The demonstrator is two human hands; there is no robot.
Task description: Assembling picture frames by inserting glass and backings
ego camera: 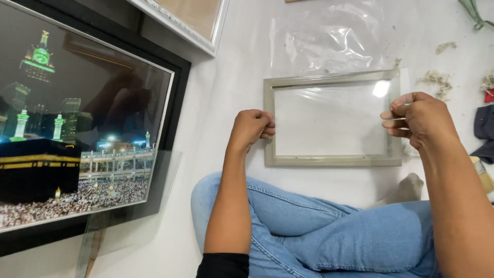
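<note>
I hold a clear glass pane (334, 121) by its two short edges, level above a small pale-grey picture frame (332, 160) lying on the white floor. My left hand (251, 128) pinches the pane's left edge. My right hand (419, 117) pinches its right edge. The pane covers most of the frame's opening and catches a bright glare near its upper right corner. My crossed legs in blue jeans (329, 231) lie just below the frame.
A large black-framed night cityscape picture (77, 134) leans at left with another glass sheet (134, 216) against it. A white frame (190, 25) sits at the top. Clear plastic wrap (329, 36) lies behind the small frame. Fluff scraps (437, 80), dark cloth (483, 131) and a brush (482, 175) lie at right.
</note>
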